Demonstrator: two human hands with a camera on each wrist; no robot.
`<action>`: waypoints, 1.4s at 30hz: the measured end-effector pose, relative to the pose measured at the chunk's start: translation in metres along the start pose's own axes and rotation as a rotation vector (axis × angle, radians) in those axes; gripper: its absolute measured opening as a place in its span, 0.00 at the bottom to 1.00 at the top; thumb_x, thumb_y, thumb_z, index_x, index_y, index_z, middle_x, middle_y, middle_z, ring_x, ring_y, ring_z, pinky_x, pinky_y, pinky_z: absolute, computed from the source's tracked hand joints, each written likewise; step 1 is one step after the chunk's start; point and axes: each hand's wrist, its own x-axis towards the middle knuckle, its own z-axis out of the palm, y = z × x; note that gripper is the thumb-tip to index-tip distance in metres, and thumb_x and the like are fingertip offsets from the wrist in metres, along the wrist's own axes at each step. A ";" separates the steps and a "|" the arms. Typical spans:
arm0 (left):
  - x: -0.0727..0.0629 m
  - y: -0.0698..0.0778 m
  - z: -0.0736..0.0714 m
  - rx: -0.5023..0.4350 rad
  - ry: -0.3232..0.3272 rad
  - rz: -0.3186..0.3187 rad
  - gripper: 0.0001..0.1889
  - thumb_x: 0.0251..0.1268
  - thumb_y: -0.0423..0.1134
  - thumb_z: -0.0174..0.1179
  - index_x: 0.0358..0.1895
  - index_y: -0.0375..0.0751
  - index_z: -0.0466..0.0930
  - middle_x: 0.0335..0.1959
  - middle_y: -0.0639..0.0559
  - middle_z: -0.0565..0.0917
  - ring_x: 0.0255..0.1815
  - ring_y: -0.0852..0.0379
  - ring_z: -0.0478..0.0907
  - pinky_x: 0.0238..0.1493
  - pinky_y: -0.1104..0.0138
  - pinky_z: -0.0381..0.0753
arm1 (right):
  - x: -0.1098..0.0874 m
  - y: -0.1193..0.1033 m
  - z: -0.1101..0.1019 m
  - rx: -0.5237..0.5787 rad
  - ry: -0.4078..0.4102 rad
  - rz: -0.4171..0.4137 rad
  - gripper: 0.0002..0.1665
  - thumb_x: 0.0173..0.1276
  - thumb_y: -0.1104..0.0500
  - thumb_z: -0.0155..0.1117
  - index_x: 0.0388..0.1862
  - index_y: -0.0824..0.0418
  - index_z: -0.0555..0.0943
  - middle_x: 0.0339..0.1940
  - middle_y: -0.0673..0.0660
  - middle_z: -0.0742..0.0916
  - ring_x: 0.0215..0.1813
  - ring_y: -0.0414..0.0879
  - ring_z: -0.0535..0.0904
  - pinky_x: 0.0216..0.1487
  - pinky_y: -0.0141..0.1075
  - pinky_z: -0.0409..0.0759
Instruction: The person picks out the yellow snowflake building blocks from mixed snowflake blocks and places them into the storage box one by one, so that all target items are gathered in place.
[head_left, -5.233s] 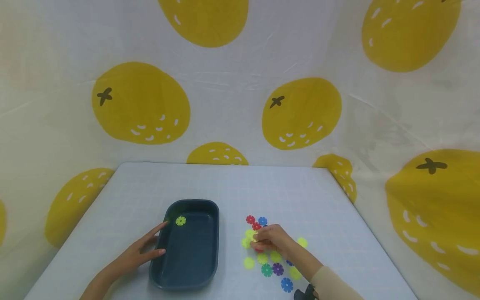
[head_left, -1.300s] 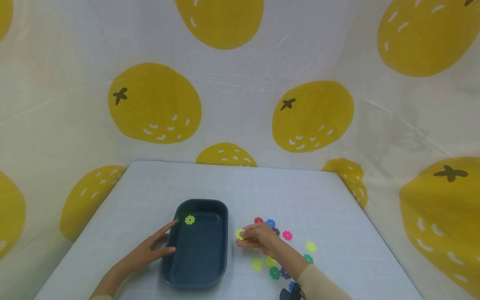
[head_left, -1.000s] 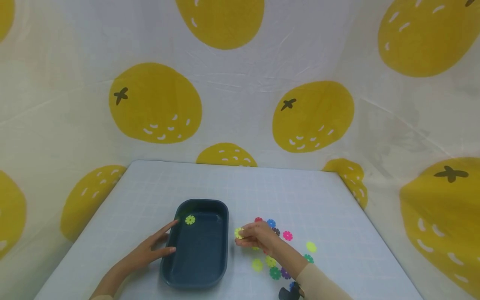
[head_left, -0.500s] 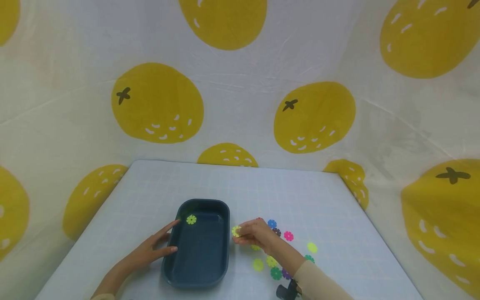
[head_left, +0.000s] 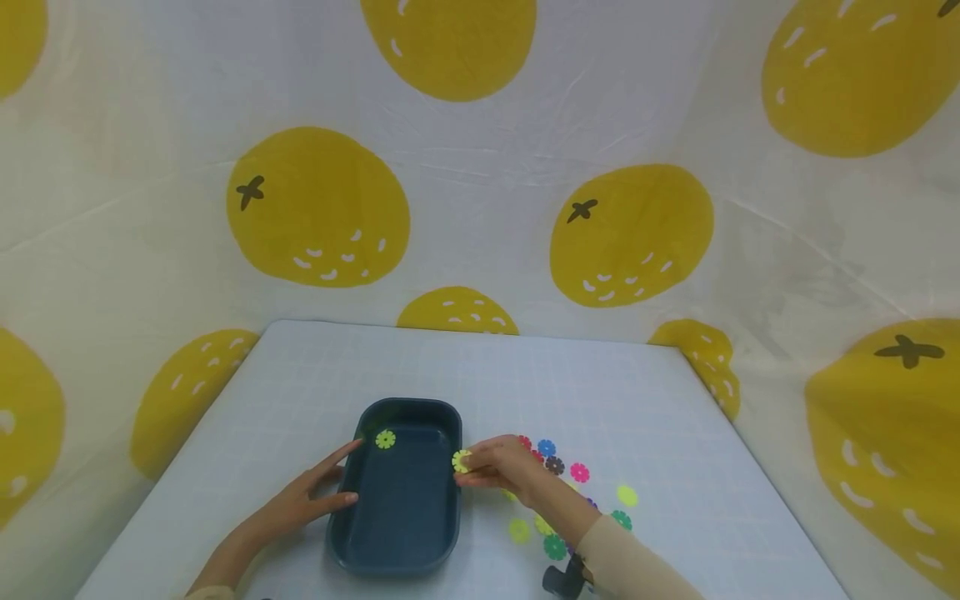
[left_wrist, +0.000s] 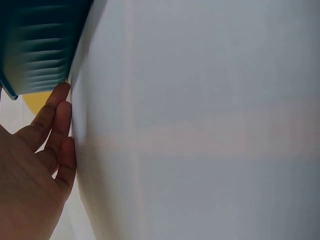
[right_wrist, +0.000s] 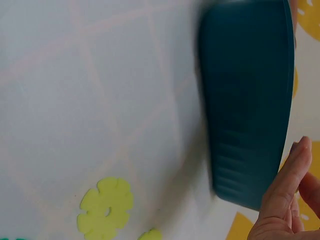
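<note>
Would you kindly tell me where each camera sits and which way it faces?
Head: worn on the head, facing forward and down at the tray, coloured discs and table; the left hand and right hand show.
Left wrist: worn there, facing the tray's outer wall and the tabletop; the left hand shows.
Right wrist: worn there, facing the tray's outer wall and a yellow disc; the right hand shows.
Shared: both wrist views show the tray's ridged outside.

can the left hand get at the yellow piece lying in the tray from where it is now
Probably yes: the left hand is at the left side of the tray, and the yellow piece lies inside, near its index fingertip. The open top leaves the way free; only that side wall needs clearing.
</note>
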 end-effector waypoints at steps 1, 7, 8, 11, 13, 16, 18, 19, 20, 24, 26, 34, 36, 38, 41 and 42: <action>0.000 0.000 0.000 0.002 0.000 -0.002 0.43 0.67 0.54 0.63 0.80 0.62 0.49 0.80 0.38 0.51 0.74 0.27 0.58 0.67 0.30 0.60 | 0.001 0.000 0.001 -0.002 -0.010 -0.008 0.16 0.64 0.57 0.71 0.46 0.67 0.85 0.39 0.61 0.91 0.40 0.51 0.90 0.44 0.35 0.86; -0.001 0.001 0.000 0.007 0.003 -0.014 0.43 0.66 0.55 0.63 0.79 0.63 0.49 0.81 0.38 0.51 0.75 0.28 0.57 0.67 0.30 0.61 | 0.004 -0.002 0.008 -0.015 -0.039 -0.020 0.16 0.65 0.56 0.71 0.44 0.67 0.85 0.37 0.61 0.91 0.40 0.51 0.90 0.43 0.33 0.86; -0.001 0.001 0.000 0.008 0.003 -0.014 0.43 0.66 0.55 0.63 0.79 0.63 0.49 0.81 0.38 0.51 0.75 0.28 0.57 0.67 0.30 0.61 | 0.005 -0.003 0.009 -0.017 -0.035 -0.017 0.16 0.65 0.56 0.71 0.44 0.67 0.85 0.37 0.61 0.91 0.39 0.50 0.90 0.44 0.33 0.86; -0.001 0.001 0.000 0.012 0.004 -0.019 0.42 0.66 0.55 0.63 0.79 0.64 0.49 0.80 0.39 0.52 0.75 0.28 0.58 0.67 0.30 0.61 | 0.006 -0.006 0.012 -0.023 -0.030 -0.011 0.16 0.64 0.55 0.72 0.45 0.66 0.85 0.38 0.60 0.91 0.39 0.50 0.90 0.44 0.32 0.85; 0.000 0.001 0.000 0.007 0.002 -0.018 0.42 0.66 0.55 0.63 0.79 0.64 0.50 0.80 0.39 0.52 0.75 0.28 0.58 0.67 0.30 0.61 | 0.006 -0.008 0.014 -0.022 -0.033 -0.015 0.17 0.64 0.55 0.71 0.45 0.67 0.85 0.38 0.60 0.91 0.39 0.50 0.90 0.44 0.32 0.85; 0.000 0.001 0.000 -0.001 0.001 -0.014 0.42 0.66 0.55 0.63 0.79 0.64 0.49 0.80 0.39 0.52 0.75 0.28 0.58 0.67 0.30 0.61 | 0.008 -0.009 0.017 -0.019 -0.045 -0.028 0.17 0.65 0.55 0.70 0.46 0.67 0.85 0.38 0.60 0.91 0.40 0.50 0.90 0.43 0.32 0.86; 0.000 0.001 0.001 -0.004 -0.001 -0.012 0.42 0.66 0.55 0.63 0.79 0.65 0.49 0.80 0.39 0.52 0.75 0.28 0.58 0.67 0.30 0.61 | 0.009 -0.010 0.019 -0.019 -0.051 -0.035 0.16 0.66 0.56 0.70 0.46 0.67 0.85 0.38 0.61 0.91 0.40 0.50 0.90 0.42 0.32 0.86; 0.000 0.001 0.001 -0.002 0.000 -0.011 0.42 0.66 0.55 0.63 0.79 0.65 0.49 0.80 0.39 0.52 0.75 0.28 0.58 0.67 0.30 0.61 | 0.010 -0.011 0.020 -0.019 -0.053 -0.039 0.16 0.66 0.56 0.70 0.45 0.67 0.85 0.38 0.61 0.91 0.40 0.50 0.90 0.42 0.32 0.86; 0.000 0.001 0.001 0.001 0.002 -0.012 0.42 0.66 0.55 0.63 0.79 0.65 0.49 0.80 0.39 0.52 0.75 0.29 0.58 0.66 0.30 0.61 | 0.010 -0.011 0.021 -0.018 -0.056 -0.041 0.16 0.66 0.56 0.70 0.45 0.68 0.85 0.37 0.61 0.91 0.40 0.50 0.90 0.41 0.32 0.86; 0.000 0.001 0.001 0.005 0.009 -0.011 0.42 0.66 0.55 0.64 0.79 0.65 0.50 0.80 0.39 0.53 0.74 0.29 0.59 0.66 0.30 0.62 | 0.013 -0.013 0.026 -0.017 -0.065 -0.044 0.14 0.66 0.57 0.69 0.44 0.68 0.86 0.36 0.61 0.91 0.39 0.50 0.90 0.40 0.32 0.86; -0.001 0.001 0.000 0.005 0.011 -0.011 0.42 0.66 0.55 0.64 0.79 0.65 0.50 0.80 0.39 0.54 0.74 0.29 0.60 0.66 0.30 0.61 | 0.014 -0.014 0.028 -0.015 -0.067 -0.043 0.14 0.66 0.58 0.69 0.44 0.68 0.86 0.36 0.61 0.91 0.39 0.51 0.90 0.39 0.32 0.86; 0.000 0.001 0.001 0.006 0.016 -0.016 0.42 0.65 0.55 0.64 0.79 0.65 0.50 0.80 0.39 0.54 0.74 0.29 0.59 0.67 0.30 0.60 | 0.019 -0.020 0.040 -0.017 -0.073 -0.039 0.12 0.67 0.60 0.69 0.44 0.68 0.86 0.35 0.61 0.91 0.40 0.51 0.90 0.38 0.30 0.86; 0.000 0.001 0.001 0.012 0.019 -0.019 0.43 0.65 0.55 0.64 0.79 0.64 0.51 0.80 0.38 0.54 0.74 0.29 0.59 0.66 0.30 0.61 | 0.021 -0.023 0.045 -0.014 -0.082 -0.039 0.12 0.67 0.60 0.68 0.43 0.68 0.86 0.35 0.61 0.91 0.40 0.51 0.90 0.37 0.30 0.86; 0.000 0.001 0.001 0.014 0.020 -0.019 0.43 0.65 0.55 0.64 0.79 0.64 0.51 0.80 0.38 0.53 0.74 0.29 0.59 0.66 0.30 0.61 | 0.023 -0.025 0.049 -0.009 -0.090 -0.040 0.11 0.67 0.61 0.68 0.43 0.67 0.86 0.34 0.62 0.91 0.39 0.51 0.90 0.36 0.30 0.86; 0.000 0.002 0.002 0.017 0.024 -0.018 0.43 0.65 0.55 0.64 0.79 0.64 0.51 0.80 0.39 0.54 0.74 0.29 0.60 0.66 0.30 0.61 | 0.026 -0.029 0.055 -0.004 -0.098 -0.044 0.10 0.67 0.60 0.68 0.42 0.67 0.87 0.34 0.62 0.91 0.38 0.51 0.90 0.35 0.30 0.86; 0.000 0.002 0.002 0.016 0.023 -0.018 0.43 0.65 0.55 0.64 0.79 0.64 0.51 0.80 0.39 0.54 0.74 0.29 0.60 0.67 0.30 0.61 | 0.026 -0.029 0.057 -0.003 -0.099 -0.048 0.10 0.67 0.61 0.68 0.42 0.68 0.87 0.34 0.62 0.91 0.38 0.51 0.90 0.35 0.30 0.86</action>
